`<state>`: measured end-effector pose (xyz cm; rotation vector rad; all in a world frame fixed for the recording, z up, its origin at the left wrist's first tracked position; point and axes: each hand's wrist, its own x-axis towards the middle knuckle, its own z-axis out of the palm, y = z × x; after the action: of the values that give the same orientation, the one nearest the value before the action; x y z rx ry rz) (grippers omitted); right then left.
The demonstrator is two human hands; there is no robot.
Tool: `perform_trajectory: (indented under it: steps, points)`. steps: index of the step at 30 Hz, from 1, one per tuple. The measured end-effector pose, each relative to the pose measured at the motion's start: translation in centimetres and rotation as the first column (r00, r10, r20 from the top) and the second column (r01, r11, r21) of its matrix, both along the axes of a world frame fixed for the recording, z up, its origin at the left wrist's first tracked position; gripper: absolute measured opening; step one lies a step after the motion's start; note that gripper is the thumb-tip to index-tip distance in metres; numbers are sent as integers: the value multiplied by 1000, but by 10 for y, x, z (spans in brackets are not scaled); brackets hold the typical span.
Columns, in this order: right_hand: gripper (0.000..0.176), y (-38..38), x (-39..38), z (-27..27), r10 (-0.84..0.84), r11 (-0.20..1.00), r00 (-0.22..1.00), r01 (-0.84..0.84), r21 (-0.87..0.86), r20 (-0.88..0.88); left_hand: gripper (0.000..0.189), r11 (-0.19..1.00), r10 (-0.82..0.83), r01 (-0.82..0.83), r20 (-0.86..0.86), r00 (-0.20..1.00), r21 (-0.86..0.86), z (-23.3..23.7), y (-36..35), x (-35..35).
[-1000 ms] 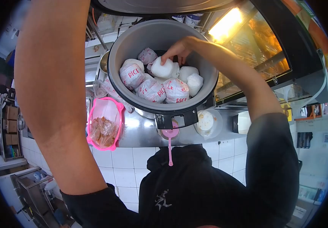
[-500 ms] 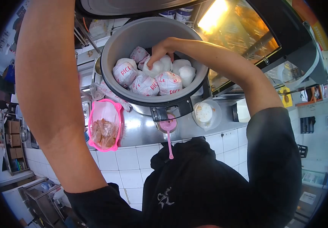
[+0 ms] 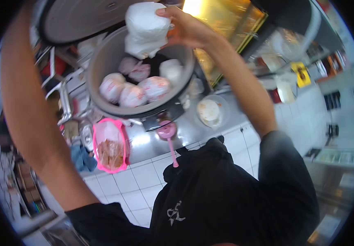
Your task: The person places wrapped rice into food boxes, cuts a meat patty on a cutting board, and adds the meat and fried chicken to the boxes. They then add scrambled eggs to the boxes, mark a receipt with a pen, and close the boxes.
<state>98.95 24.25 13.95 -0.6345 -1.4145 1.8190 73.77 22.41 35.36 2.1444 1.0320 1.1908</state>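
Note:
Over the rice cooker pot (image 3: pixel 97 88), my right hand (image 3: pixel 187 28) is closed on white wrapped rice packs (image 3: pixel 146 30), with the thumb across the upper one. Inside the pot lie several paper-wrapped rice packs (image 3: pixel 156 88) with red print. A plain white pack (image 3: pixel 171 70) rests at the pot's right side, and a crumpled pinkish wrapper (image 3: pixel 135 69) lies towards the back. The cooker's large round lid (image 3: pixel 84 18) stands raised behind it. My left forearm reaches up past the top left of the view, so the hand itself is hidden.
A pink basket (image 3: pixel 124 153) holding plastic-covered brown food sits at the counter's front left. Before the cooker is a pink ladle (image 3: pixel 167 130), its handle over the edge. A clear tub (image 3: pixel 222 119) stands to the right. A lit glass display case (image 3: pixel 234 28) borders the cooker.
My right hand has risen out of the pot with the white rice packs. The view has shifted, and more of the lid shows. Fewer white packs are in the pot.

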Motion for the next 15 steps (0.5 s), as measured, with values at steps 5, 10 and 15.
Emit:
perform_trajectory:
  steps: [5,10,15]
  points:
    - [59,-134,63,-44,-256,925,832,63,-374,-492,97,954,301,-301,7,954,-20,-4,-32,44]
    - [75,-237,155,-128,-477,820,738,179,-543,-478,79,902,359,-367,77,930,226,-26,-30,36]
    - [68,-256,304,-196,-755,637,632,644,-423,-174,112,843,365,-157,-333,869,515,-91,-36,-13]
